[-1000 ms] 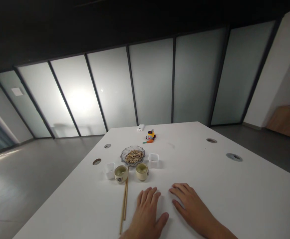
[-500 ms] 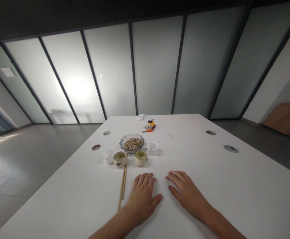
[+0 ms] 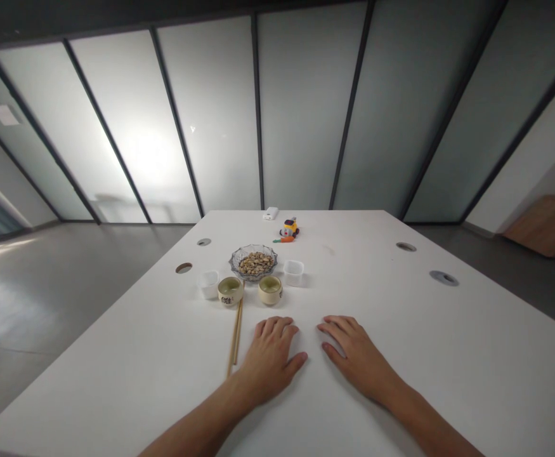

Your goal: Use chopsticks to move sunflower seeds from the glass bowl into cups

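Note:
My left hand (image 3: 273, 355) rests palm down on the white table (image 3: 377, 273), fingers apart and holding nothing. To its left lies a pair of wooden chopsticks (image 3: 236, 336), their lower ends close to my wrist. My right hand (image 3: 353, 355) also lies flat and open on the table, a short gap from the left. Beyond the hands stand two ceramic cups, a left cup (image 3: 230, 291) with dark lettering and a right cup (image 3: 270, 290). Behind them sits a scalloped glass bowl (image 3: 253, 261) filled with what look like nuts or seeds (image 3: 255, 263).
Small clear plastic containers flank the cups, one at left (image 3: 209, 284) and one at right (image 3: 293, 273). Farther back are a yellow toy vehicle (image 3: 289, 227), a toy carrot (image 3: 284, 240) and a white box-like device (image 3: 270, 213). Round cable holes (image 3: 184, 268) pierce both table sides.
The camera view has tilted slightly down, so the table and its objects appear a little higher or shifted. Both hands keep their place on the table.

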Demonstrator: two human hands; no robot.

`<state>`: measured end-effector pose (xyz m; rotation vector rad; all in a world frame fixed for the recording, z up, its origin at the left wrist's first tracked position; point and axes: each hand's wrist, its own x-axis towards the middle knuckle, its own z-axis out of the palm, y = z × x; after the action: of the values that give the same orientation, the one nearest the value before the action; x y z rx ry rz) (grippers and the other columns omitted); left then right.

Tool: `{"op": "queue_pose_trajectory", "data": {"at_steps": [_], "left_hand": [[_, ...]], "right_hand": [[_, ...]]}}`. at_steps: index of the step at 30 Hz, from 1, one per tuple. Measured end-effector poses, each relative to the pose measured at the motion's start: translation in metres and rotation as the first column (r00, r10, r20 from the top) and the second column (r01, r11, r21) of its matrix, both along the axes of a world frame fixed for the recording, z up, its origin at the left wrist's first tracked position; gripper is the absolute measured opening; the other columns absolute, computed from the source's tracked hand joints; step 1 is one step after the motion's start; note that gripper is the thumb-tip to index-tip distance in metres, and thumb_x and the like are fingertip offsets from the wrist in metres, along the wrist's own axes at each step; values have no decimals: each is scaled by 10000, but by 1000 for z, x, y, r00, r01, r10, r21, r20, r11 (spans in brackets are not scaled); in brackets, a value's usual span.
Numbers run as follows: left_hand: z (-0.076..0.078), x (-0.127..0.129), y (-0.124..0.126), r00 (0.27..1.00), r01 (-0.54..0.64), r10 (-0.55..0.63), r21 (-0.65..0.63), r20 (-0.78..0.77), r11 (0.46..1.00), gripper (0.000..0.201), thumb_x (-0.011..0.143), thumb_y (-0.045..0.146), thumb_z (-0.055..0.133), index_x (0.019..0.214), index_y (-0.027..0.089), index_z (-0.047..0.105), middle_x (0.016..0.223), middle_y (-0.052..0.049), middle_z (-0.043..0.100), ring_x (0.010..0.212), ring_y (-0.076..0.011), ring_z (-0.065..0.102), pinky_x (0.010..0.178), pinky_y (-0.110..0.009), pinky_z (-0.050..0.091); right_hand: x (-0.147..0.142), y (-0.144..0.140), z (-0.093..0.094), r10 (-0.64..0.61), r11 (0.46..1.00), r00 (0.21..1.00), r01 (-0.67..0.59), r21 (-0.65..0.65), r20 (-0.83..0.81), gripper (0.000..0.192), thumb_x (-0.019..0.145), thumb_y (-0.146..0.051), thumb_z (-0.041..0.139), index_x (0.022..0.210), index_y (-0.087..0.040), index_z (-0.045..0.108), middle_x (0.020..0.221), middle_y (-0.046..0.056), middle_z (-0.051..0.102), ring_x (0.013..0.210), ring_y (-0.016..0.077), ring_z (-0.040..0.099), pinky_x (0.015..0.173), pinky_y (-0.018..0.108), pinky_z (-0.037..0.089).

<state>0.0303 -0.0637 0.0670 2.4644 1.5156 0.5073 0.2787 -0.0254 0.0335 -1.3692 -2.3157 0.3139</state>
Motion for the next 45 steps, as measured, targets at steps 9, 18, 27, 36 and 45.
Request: {"op": "queue_pose_trajectory", "data": {"at_steps": [9, 18, 27, 36, 45], "left_hand": [[1, 0, 1, 1000, 2, -2, -3, -23, 1000, 378, 1035, 349, 649, 1388, 218, 622, 1520, -124, 591, 1402, -346, 509, 1176, -530, 381], [-1, -4, 8, 999, 22, -22, -9, -31, 1000, 411, 1031, 339, 665, 1417, 214, 601, 1533, -115, 582, 1405, -339, 503, 1191, -515, 366], [1, -6, 7, 998, 31, -32, -20, -52, 999, 426, 1031, 359, 698, 1414, 210, 584, 1539, -102, 574, 1410, -330, 486, 1195, -514, 363], [2, -5, 9, 998, 38, -39, -15, -57, 999, 417, 1038, 361, 692, 1410, 205, 585, 1523, -106, 582, 1394, -334, 493, 1184, -513, 366], [-1, -6, 10, 997, 51, -51, 3, -60, 999, 419, 1055, 389, 664, 1419, 198, 581, 1513, -109, 586, 1380, -339, 496, 1173, -516, 373]], "right_hand": [[-1, 0, 2, -2, 1000, 1000, 2, -8, 2, 343, 999, -343, 564, 1287, -277, 740, 1404, 92, 701, 1357, 303, 588, 1171, 511, 462], [0, 1, 0, -8, 999, 1000, 9, -30, 25, 363, 1009, -344, 560, 1318, -264, 733, 1443, 96, 681, 1392, 302, 568, 1197, 524, 446], [-1, -2, 8, 6, 999, 998, -4, -39, 64, 373, 1028, -360, 540, 1331, -241, 723, 1451, 115, 675, 1394, 296, 569, 1204, 523, 440], [0, -2, 10, 7, 1000, 998, -5, -28, 57, 367, 1028, -348, 536, 1322, -230, 720, 1439, 118, 678, 1391, 290, 568, 1208, 520, 439], [1, -1, 9, 6, 999, 998, -4, -36, 70, 378, 1026, -353, 549, 1339, -229, 722, 1451, 118, 675, 1398, 292, 568, 1205, 522, 447]]}}
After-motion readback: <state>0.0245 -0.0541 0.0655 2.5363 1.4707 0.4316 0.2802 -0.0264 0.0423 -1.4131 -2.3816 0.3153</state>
